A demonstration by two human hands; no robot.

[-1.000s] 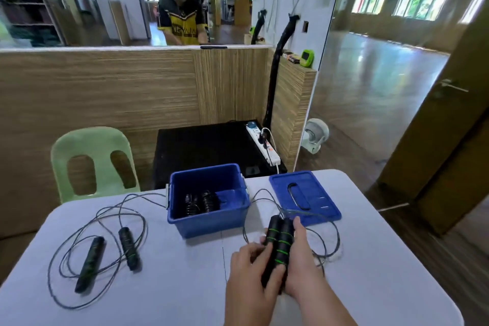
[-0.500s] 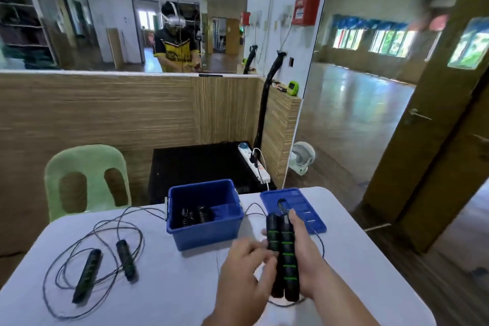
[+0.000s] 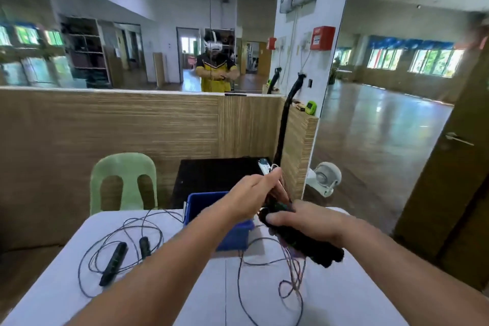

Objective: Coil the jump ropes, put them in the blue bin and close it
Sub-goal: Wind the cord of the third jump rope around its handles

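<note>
Above the white table top (image 3: 344, 302), an inventory for you, operator.

Item 1: 2 black foam jump-rope handles with green bands (image 3: 316, 247), clasped together in your right hand (image 3: 307, 222). Your left hand (image 3: 251, 193) pinches the thin dark cord (image 3: 293, 270) at the handle tops; blur hides the exact hold. Slack loops trail to the table.

Step, as judged: coiling this rope. Next move calls for even turns and steady tension, so no loop snags.

Item 2: second black-handled rope (image 3: 113, 263), loose at left.

Item 3: blue plastic bin (image 3: 232, 239), open, behind your left forearm; lid out of view.

Room: pale green plastic chair (image 3: 121, 169), wood-grain partition (image 3: 119, 127), wall mirror (image 3: 132, 34), white floor fan (image 3: 324, 177), brown door (image 3: 455, 180).
</note>
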